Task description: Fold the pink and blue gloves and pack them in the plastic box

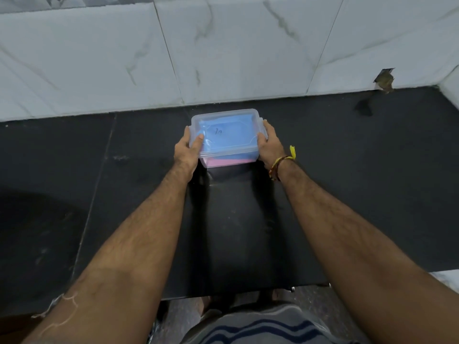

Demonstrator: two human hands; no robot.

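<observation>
A clear plastic box (pixel 227 155) with its lid on sits on the black counter, close to the tiled wall. Through the lid I see the folded blue glove (pixel 226 135) on top. The pink glove (pixel 223 162) shows through the front wall underneath it. My left hand (pixel 187 150) grips the box's left end, thumb on the lid. My right hand (pixel 269 142) grips the right end by the side latch.
The black stone counter (pixel 347 170) stretches wide on both sides of the box. A white marble-tile wall (pixel 223 50) rises just behind it, with a broken hole (pixel 384 80) at the right. The counter's front edge runs near my body.
</observation>
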